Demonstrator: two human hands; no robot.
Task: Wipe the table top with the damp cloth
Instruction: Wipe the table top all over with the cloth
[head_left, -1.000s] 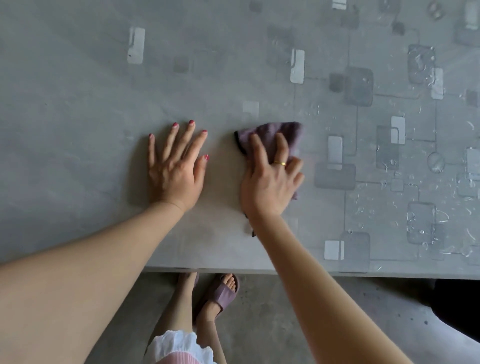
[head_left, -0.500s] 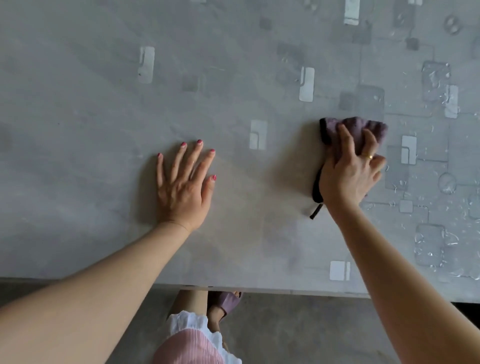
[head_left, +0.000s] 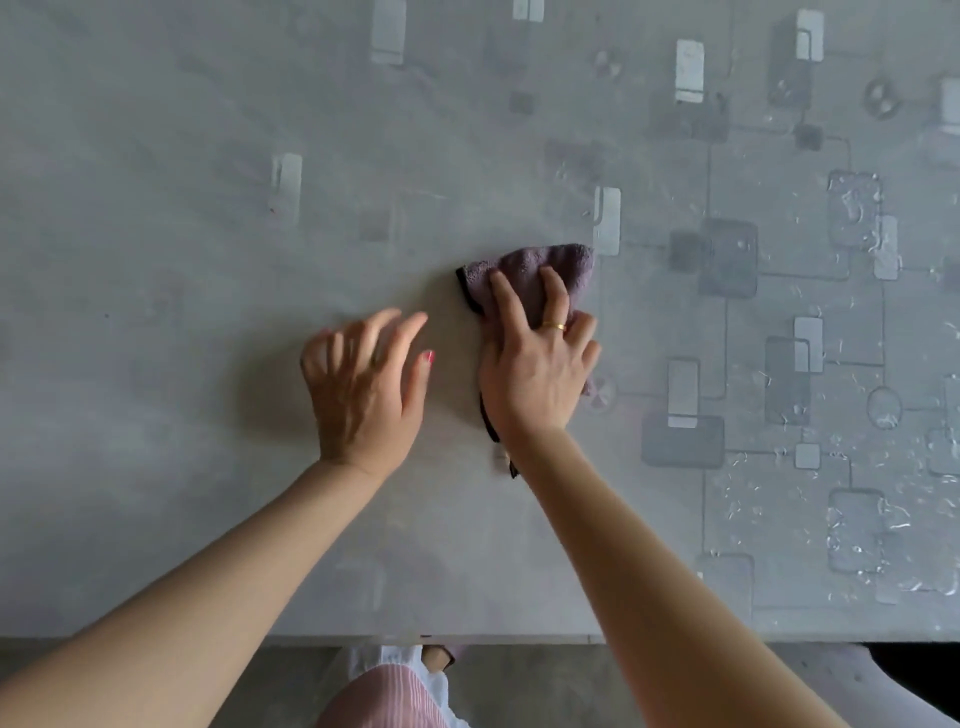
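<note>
The purple cloth (head_left: 530, 273) lies bunched on the grey patterned table (head_left: 182, 260), just right of the frame's centre, with a dark-edged strip trailing toward the lower part of the frame beside the wrist. The right hand (head_left: 535, 364) presses down on it, palm over the near part of the cloth; its fingers (head_left: 506, 301) lie spread and mostly straight across the fabric, and one of them wears a gold ring (head_left: 555, 326). The cloth's far edge shows beyond the fingertips.

Just to the left, close to the right hand but apart from it, the left hand (head_left: 363, 395) sits over the table with its fingers loosely curled and slightly blurred, holding nothing; whether the fingertips touch the surface cannot be told. Water droplets (head_left: 857, 530) glint on the right side of the table. Along the bottom edge of the frame, below the table's near edge, a pink and white garment (head_left: 384, 696) shows above the floor (head_left: 545, 686).
</note>
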